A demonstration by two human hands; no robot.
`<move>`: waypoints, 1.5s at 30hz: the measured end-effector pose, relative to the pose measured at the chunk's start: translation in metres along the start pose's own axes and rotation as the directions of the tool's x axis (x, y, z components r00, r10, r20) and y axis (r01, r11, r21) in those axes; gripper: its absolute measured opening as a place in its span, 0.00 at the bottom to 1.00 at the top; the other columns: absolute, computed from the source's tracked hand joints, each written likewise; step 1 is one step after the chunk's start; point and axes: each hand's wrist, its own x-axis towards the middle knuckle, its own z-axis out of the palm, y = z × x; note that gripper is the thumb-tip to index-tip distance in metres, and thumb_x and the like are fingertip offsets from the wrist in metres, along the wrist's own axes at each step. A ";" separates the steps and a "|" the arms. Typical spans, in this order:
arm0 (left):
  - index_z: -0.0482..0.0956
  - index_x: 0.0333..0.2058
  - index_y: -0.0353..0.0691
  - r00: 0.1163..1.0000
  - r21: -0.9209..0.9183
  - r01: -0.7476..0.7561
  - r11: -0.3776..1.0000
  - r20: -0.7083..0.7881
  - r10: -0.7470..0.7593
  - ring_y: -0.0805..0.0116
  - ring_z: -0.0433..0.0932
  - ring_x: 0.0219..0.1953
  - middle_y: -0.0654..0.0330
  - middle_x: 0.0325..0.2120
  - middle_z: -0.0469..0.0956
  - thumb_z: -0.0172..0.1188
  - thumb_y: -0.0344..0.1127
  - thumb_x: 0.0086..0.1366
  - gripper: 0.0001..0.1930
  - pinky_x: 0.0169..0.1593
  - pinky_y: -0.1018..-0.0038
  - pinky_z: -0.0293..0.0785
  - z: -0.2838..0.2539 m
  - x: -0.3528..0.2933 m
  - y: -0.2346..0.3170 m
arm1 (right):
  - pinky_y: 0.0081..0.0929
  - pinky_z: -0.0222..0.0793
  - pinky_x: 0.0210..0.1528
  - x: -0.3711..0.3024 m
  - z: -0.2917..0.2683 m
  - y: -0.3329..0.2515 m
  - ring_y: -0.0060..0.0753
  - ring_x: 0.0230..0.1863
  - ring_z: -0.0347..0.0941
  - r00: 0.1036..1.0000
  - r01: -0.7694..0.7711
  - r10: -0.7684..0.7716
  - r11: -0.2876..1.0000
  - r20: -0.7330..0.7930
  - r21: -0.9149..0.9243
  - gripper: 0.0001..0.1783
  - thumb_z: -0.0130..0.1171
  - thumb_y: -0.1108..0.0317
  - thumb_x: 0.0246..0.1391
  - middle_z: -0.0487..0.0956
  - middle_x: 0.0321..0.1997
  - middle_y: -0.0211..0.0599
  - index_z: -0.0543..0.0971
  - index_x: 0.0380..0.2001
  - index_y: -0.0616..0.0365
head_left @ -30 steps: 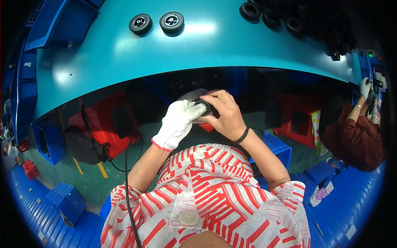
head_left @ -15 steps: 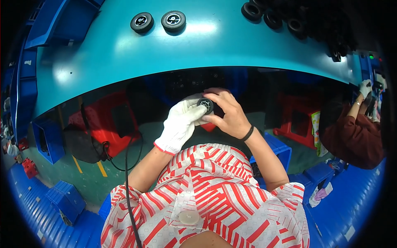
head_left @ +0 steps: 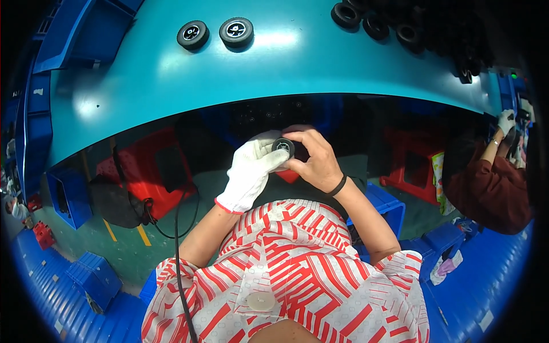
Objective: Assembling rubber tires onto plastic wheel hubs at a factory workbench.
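Observation:
Between my hands, in front of my body, is a small black toy wheel (head_left: 283,147) with a spoked hub facing up. My left hand (head_left: 251,167), in a white knit glove, grips it, the thumb lying over the hub. Bare, with a black band at the wrist, my right hand (head_left: 313,159) closes its thumb and fingers on the wheel's other side. Two finished-looking wheels, a black wheel (head_left: 193,35) and another black wheel (head_left: 236,33) with silver-marked hubs, lie on the teal table (head_left: 229,71) beyond my hands.
Black tyres (head_left: 376,26) are heaped at the table's far right. A blue bin (head_left: 86,34) stands at the far left. Red stools (head_left: 150,166) and blue crates (head_left: 68,194) are on the floor. At right, a co-worker in a dark red top (head_left: 492,191) works with a gloved hand.
My left thumb has shifted slightly on the wheel, and the hub is a little more covered. Both hands stay on it. The view has shifted slightly.

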 end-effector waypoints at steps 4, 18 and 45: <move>0.72 0.47 0.26 0.997 0.219 -0.069 0.973 0.045 0.060 0.72 0.78 0.35 0.55 0.36 0.78 0.60 0.26 0.57 0.19 0.39 0.79 0.76 0.000 0.000 0.008 | 0.35 0.68 0.47 0.001 -0.010 -0.004 0.45 0.44 0.71 0.999 0.032 -0.030 0.998 0.045 -0.053 0.27 0.71 0.67 0.36 0.75 0.44 0.40 0.74 0.43 0.56; 0.69 0.50 0.25 0.999 0.215 -0.039 0.976 0.018 0.035 0.69 0.78 0.40 0.51 0.40 0.77 0.62 0.25 0.56 0.22 0.44 0.77 0.76 -0.004 0.002 -0.003 | 0.32 0.69 0.47 0.003 -0.006 -0.003 0.46 0.46 0.72 0.982 0.187 -0.182 0.964 0.044 -0.188 0.29 0.72 0.70 0.31 0.74 0.47 0.42 0.74 0.42 0.60; 0.69 0.51 0.28 0.997 0.291 0.005 0.957 0.071 -0.027 0.72 0.78 0.36 0.53 0.36 0.78 0.61 0.25 0.57 0.23 0.40 0.80 0.76 -0.001 0.003 0.021 | 0.31 0.68 0.48 -0.004 0.004 -0.008 0.43 0.47 0.71 0.998 -0.005 0.002 0.999 -0.069 -0.053 0.27 0.72 0.69 0.33 0.75 0.44 0.41 0.75 0.41 0.62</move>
